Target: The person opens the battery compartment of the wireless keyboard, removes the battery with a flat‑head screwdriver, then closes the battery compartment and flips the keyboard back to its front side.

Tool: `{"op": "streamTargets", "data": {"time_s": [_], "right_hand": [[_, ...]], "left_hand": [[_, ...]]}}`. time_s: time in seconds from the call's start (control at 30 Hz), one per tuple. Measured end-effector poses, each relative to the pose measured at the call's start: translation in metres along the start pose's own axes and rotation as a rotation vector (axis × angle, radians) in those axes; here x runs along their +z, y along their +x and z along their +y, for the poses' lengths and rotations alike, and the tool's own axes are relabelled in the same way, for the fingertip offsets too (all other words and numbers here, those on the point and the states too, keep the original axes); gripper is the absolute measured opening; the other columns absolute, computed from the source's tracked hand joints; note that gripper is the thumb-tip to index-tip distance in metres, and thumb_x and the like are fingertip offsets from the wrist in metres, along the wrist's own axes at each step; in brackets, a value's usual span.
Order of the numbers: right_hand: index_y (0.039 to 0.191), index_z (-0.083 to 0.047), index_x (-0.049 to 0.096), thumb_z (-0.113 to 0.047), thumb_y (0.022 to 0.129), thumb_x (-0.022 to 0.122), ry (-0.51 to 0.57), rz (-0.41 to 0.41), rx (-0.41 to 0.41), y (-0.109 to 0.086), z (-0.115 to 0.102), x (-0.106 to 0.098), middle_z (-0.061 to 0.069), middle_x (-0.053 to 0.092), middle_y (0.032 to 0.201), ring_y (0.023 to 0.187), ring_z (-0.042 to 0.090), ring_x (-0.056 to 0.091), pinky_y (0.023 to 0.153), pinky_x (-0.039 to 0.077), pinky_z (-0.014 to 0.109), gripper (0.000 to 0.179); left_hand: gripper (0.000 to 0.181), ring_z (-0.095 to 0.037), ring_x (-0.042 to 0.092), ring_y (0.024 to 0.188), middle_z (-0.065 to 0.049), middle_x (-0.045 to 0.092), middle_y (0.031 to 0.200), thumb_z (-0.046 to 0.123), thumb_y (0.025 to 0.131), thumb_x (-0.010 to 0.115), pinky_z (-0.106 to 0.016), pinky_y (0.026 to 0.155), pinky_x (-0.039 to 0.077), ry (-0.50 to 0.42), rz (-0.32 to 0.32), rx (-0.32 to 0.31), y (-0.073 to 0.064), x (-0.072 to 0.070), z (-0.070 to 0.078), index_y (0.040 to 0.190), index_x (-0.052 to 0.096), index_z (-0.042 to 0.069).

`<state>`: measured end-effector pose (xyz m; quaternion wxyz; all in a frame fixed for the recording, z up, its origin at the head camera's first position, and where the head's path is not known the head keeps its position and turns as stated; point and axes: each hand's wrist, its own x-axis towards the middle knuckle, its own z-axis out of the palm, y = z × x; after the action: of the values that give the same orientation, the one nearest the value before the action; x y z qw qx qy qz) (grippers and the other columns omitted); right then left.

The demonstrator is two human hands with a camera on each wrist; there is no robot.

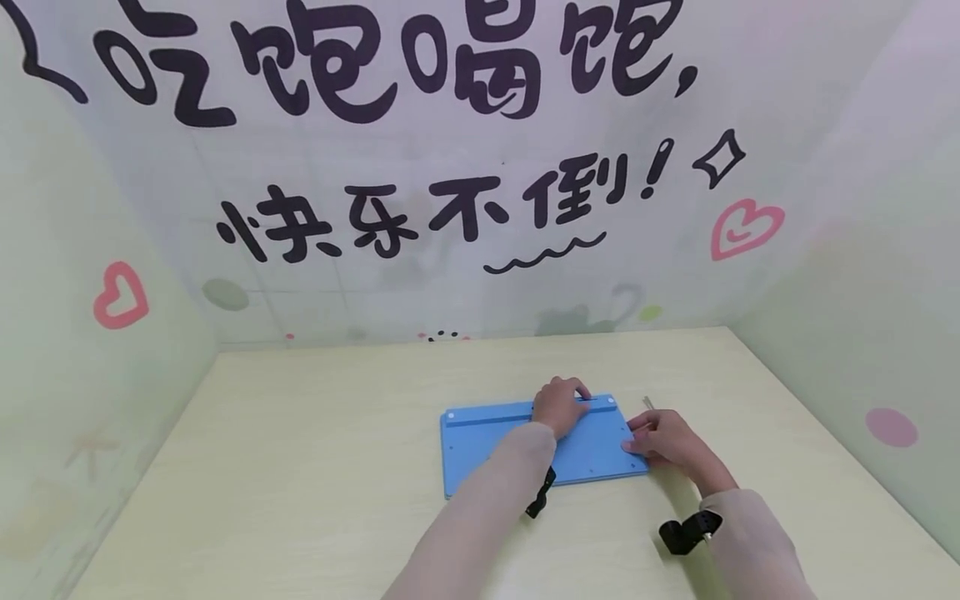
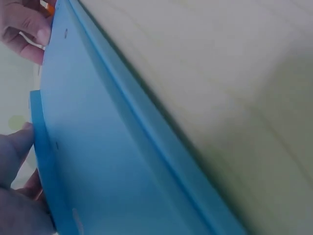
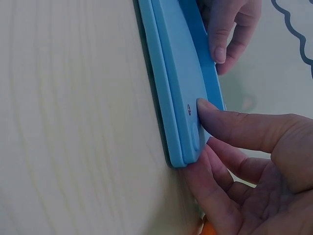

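A light-blue keyboard-like slab (image 1: 592, 457) lies on the table, its plain face up. It has a raised ridge (image 1: 491, 412) along the far side, white round pads at the far corners and small screws or screw holes. My left hand (image 1: 558, 408) grips the ridge right of its middle. At the right edge my right hand (image 1: 667, 437) pinches the near corner, thumb (image 3: 215, 117) on top and fingers beneath. A thin metal shaft (image 1: 648, 403) sticks out beyond the right hand. Something orange (image 3: 209, 229) shows under that hand; its shape is hidden.
The pale wooden table (image 1: 300, 467) reaches back to a printed wall (image 1: 420, 292) with dark lettering. Side walls (image 1: 862, 350) stand left and right. A black wrist device (image 1: 690, 533) sits at the right sleeve, and another (image 1: 542, 492) at the left.
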<state>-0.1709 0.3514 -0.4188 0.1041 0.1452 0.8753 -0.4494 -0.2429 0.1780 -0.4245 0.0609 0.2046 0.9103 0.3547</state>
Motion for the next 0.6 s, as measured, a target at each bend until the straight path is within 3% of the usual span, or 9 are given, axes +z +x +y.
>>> {"op": "streamTargets", "data": {"time_s": [0.2, 0.43, 0.6], "right_hand": [[0.109, 0.010, 0.053, -0.011, 0.076, 0.075, -0.017, 0.007, -0.003, 0.0009, -0.0018, 0.0017, 0.013, 0.055, 0.088, 0.070, 0.018, 0.054, 0.061, 0.051, 0.031, 0.045], [0.108, 0.011, 0.052, -0.009, 0.076, 0.074, -0.024, 0.020, 0.010, 0.0019, -0.0048, -0.0003, 0.014, 0.055, 0.087, 0.070, 0.019, 0.054, 0.061, 0.051, 0.032, 0.044], [0.107, 0.011, 0.053, -0.009, 0.075, 0.075, -0.032, 0.011, 0.009, 0.0051, -0.0046, 0.0015, 0.014, 0.055, 0.086, 0.069, 0.019, 0.056, 0.061, 0.052, 0.032, 0.043]], "left_hand": [[0.011, -0.017, 0.054, 0.084, 0.001, 0.057, 0.091, 0.024, 0.085, 0.066, -0.032, 0.080, 0.043, 0.019, 0.057, -0.025, 0.0013, 0.0048, 0.0023, 0.093, 0.067, 0.018], [0.011, -0.016, 0.052, 0.079, 0.003, 0.056, 0.086, 0.024, 0.083, 0.069, -0.030, 0.076, 0.043, 0.028, 0.047, -0.018, 0.0055, 0.0020, 0.0083, 0.089, 0.066, 0.017], [0.010, -0.016, 0.053, 0.081, 0.003, 0.057, 0.085, 0.023, 0.082, 0.070, -0.031, 0.078, 0.042, 0.006, 0.015, -0.074, 0.0062, -0.0018, 0.0104, 0.088, 0.066, 0.016]]}}
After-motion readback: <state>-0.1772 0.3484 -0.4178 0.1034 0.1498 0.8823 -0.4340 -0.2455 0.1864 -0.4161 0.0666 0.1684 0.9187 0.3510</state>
